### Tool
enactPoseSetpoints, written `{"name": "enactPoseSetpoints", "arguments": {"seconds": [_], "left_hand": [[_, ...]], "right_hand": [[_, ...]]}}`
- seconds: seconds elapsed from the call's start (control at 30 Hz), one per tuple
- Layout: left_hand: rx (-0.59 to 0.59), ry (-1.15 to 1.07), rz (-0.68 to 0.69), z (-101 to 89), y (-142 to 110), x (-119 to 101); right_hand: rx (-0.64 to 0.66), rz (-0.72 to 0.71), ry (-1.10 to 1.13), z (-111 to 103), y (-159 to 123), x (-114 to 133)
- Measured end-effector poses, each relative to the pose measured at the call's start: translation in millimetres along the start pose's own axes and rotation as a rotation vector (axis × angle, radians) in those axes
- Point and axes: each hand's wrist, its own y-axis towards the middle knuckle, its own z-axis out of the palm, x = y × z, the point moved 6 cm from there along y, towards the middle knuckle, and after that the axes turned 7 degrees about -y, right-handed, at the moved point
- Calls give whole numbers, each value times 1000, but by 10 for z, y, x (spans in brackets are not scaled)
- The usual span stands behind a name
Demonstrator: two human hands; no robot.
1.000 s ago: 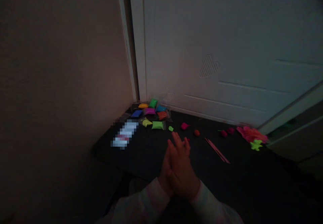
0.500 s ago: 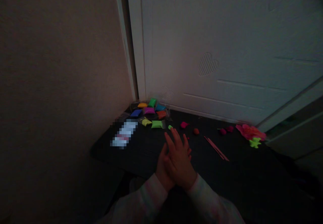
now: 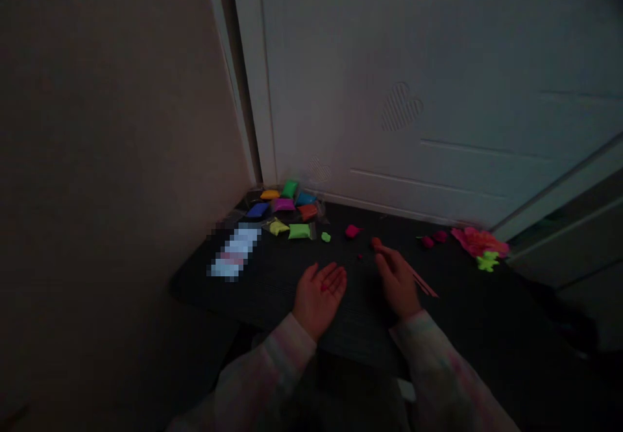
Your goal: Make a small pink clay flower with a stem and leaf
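My left hand (image 3: 318,302) is turned palm up with its fingers loosely stretched, and a small red clay ball (image 3: 324,287) rests on it near the base of the fingers. My right hand (image 3: 400,283) is held over the dark table, index finger extended and thumb apart. Its fingertip is at an orange-red clay lump (image 3: 376,242); whether they touch I cannot tell. Partly behind this hand lie thin pink sticks (image 3: 424,283). A tiny red ball (image 3: 360,257) sits on the table between the hands.
Bags of coloured clay, among them a light green one (image 3: 298,231), are at the back left. Beside them lie a green piece (image 3: 326,237) and a pink lump (image 3: 352,231). A pixelated sheet (image 3: 237,250) is at left, a pink flower-like piece (image 3: 479,242) at right.
My hands were pressed together, palm to palm. They have come apart: the left has turned palm up, showing the red ball, and the right has moved right towards the orange-red lump.
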Motion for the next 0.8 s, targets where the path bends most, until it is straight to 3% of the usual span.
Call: {"name": "enactPoseSetpoints", "arguments": {"seconds": [0.2, 0.5, 0.63, 0.8], "left_hand": [[70, 408, 72, 93, 133, -192], [283, 1261, 114, 465, 536, -218], [334, 1479, 299, 618, 698, -245], [658, 1918, 632, 709, 681, -110]], "right_hand": [[226, -22, -110, 250, 0, -81], [316, -51, -214, 314, 96, -150], [346, -64, -229, 327, 146, -179], [387, -68, -216, 341, 175, -207]]}}
